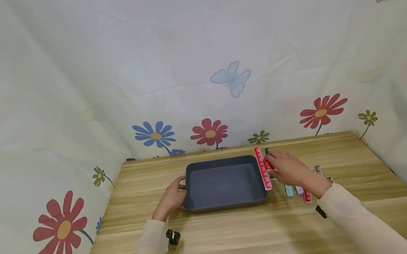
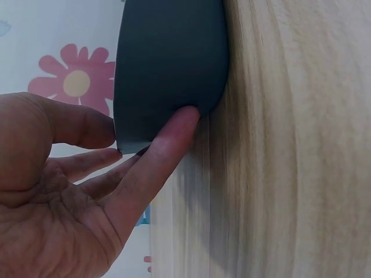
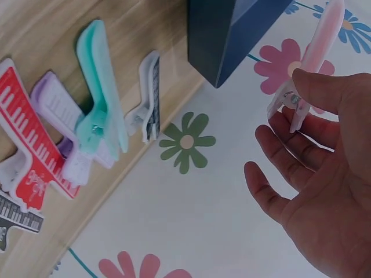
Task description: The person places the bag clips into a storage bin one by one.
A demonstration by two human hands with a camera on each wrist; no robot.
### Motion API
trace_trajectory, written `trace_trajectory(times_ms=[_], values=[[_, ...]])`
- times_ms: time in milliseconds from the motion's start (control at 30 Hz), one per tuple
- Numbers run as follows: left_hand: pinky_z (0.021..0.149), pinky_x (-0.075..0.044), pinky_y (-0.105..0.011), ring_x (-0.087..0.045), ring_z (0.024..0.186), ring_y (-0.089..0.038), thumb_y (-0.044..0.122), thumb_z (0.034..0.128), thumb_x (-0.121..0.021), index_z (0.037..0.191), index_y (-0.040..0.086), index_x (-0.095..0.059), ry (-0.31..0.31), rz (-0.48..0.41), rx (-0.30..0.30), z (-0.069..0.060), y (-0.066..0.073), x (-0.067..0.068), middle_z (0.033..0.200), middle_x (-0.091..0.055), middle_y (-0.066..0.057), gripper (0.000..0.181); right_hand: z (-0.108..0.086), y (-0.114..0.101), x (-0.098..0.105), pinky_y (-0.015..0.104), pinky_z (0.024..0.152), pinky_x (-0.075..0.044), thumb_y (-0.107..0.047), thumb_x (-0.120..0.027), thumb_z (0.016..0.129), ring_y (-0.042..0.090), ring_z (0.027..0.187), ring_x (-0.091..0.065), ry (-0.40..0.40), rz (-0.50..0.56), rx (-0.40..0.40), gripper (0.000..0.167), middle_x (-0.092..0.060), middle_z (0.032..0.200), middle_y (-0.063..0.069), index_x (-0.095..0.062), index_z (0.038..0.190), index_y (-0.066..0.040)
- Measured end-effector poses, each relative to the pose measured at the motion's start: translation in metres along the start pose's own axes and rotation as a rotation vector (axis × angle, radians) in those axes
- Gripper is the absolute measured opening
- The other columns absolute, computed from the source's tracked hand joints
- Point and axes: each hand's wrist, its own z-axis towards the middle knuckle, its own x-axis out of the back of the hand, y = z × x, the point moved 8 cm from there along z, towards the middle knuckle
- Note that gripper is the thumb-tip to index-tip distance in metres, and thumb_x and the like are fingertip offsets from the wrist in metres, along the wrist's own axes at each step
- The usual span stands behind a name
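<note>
A dark grey rectangular baking pan [image 1: 226,184] sits on the wooden table. My left hand [image 1: 172,197] grips the pan at its left end; in the left wrist view one finger lies along the pan's outer wall [image 2: 168,63] and others touch the rim. My right hand [image 1: 289,171] pinches a red clip with a white piano-key pattern [image 1: 263,168] beside the pan's right rim. In the right wrist view this clip [image 3: 316,52] shows edge-on between thumb and fingers, its spring visible. Whether it touches the pan I cannot tell.
More clips lie right of the pan: a teal one [image 3: 98,87], a purple one [image 3: 61,107], a red one [image 3: 29,133], a white-and-black one [image 3: 149,95] and a black one [image 3: 20,217]. A flower-printed white curtain [image 1: 182,63] rises behind the table [image 1: 219,241].
</note>
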Motion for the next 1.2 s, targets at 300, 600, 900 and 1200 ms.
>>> trace_trajectory(times_ms=[300,600,900,1200], values=[[0.045,-0.057,-0.038,-0.069,0.073,-0.026,-0.002,0.0877,-0.051,0.147,0.008,-0.042,0.003,-0.022,0.004,0.004,0.0,-0.001,0.121,-0.062,-0.028,0.061,0.012,-0.011,0.004,0.049,0.093,-0.053,-0.028,-0.07,0.091,0.029,0.107,-0.061,-0.017,-0.007,0.008,0.047,-0.061,0.119,0.012,-0.059,0.128,-0.002],[0.046,-0.058,-0.038,-0.069,0.076,-0.027,-0.002,0.0881,-0.051,0.148,0.006,-0.04,-0.024,-0.01,0.002,0.006,-0.002,-0.006,0.122,-0.061,-0.029,0.061,0.022,-0.027,0.003,0.05,0.101,-0.05,-0.031,-0.069,0.091,0.03,0.118,-0.057,-0.024,0.001,0.017,0.05,-0.061,0.128,0.013,-0.058,0.13,-0.003],[0.047,-0.058,-0.039,-0.069,0.077,-0.028,0.0,0.0909,-0.05,0.148,0.006,-0.039,-0.02,-0.004,-0.008,0.003,-0.001,-0.004,0.123,-0.06,-0.03,0.059,0.032,-0.041,0.001,0.056,0.103,-0.047,-0.03,-0.07,0.09,0.031,0.121,-0.057,-0.005,0.008,0.058,0.048,-0.061,0.128,0.011,-0.059,0.129,-0.004],[0.046,-0.057,-0.04,-0.068,0.073,-0.027,-0.001,0.0881,-0.049,0.148,0.005,-0.039,0.001,-0.016,-0.013,-0.001,0.002,-0.001,0.121,-0.06,-0.03,0.061,0.046,-0.053,-0.005,0.053,0.105,-0.045,-0.035,-0.067,0.092,0.029,0.121,-0.057,-0.044,0.037,0.062,0.049,-0.061,0.129,0.009,-0.059,0.131,-0.007]])
